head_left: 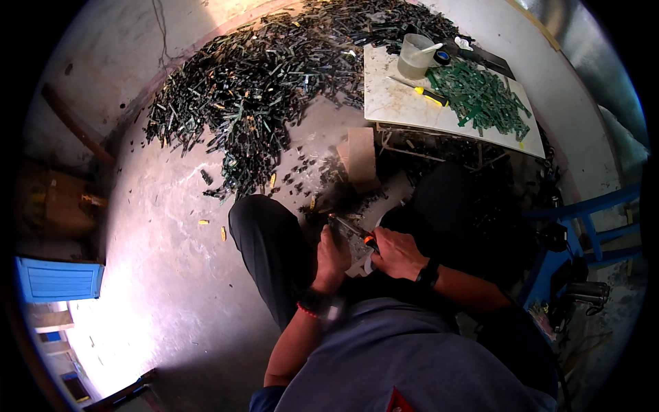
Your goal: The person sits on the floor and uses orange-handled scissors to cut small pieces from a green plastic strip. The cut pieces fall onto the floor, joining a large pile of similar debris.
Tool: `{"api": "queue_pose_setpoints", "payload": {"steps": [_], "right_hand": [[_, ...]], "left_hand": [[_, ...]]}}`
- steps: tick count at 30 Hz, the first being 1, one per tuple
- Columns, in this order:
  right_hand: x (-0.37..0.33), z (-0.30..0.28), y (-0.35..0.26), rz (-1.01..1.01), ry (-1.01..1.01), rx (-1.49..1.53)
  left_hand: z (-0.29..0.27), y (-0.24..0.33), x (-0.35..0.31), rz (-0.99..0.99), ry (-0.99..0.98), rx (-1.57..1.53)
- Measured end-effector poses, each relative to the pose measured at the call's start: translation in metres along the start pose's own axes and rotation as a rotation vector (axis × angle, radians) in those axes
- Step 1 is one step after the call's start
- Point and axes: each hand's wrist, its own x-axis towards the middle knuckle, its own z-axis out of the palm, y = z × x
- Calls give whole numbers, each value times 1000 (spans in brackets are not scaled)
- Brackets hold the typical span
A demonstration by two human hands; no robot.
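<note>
In front of my lap, between my knees, both hands are close together. My right hand [398, 254] is wrapped around a screwdriver [371, 242] with an orange and black handle. Its thin metal shaft points up and left toward my left hand [332, 255]. That hand is closed, thumb upward, around a small dark piece [332, 220] whose kind is too dim to make out. The screwdriver's tip is at or very near this piece; I cannot tell whether they touch. Small dark scraps [343, 200] lie on the floor just beyond my hands.
A large heap of dark strip-like parts [240, 103] covers the floor ahead. On a low white-topped table [384, 103] at the right are green circuit-board strips [480, 99], a yellow-black screwdriver [431, 96] and a translucent cup [413, 58]. Cardboard [362, 158] leans nearby; a blue chair [583, 220] stands right.
</note>
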Motion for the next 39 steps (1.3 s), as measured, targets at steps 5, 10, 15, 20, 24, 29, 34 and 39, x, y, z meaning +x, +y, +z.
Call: {"api": "queue_pose_setpoints", "payload": {"steps": [5, 10, 15, 20, 24, 29, 34, 39], "right_hand": [[1, 4, -9, 28, 43, -34], [3, 11, -12, 41, 71, -65], [4, 10, -21, 14, 167, -115], [11, 13, -14, -31, 286, -202], [15, 16, -5, -66, 311, -239], [14, 14, -8, -86, 314, -185], [9, 12, -20, -49, 217, -126], [11, 4, -21, -81, 192, -270]], "left_hand": [[6, 8, -4, 47, 14, 15], [26, 44, -20, 17, 115, 102], [29, 36, -16, 64, 191, 77], [26, 26, -9, 67, 208, 58], [5, -5, 3, -3, 79, -40], [30, 55, -23, -173, 121, -70], [10, 13, -5, 62, 137, 184], [14, 8, -1, 24, 195, 128]]}}
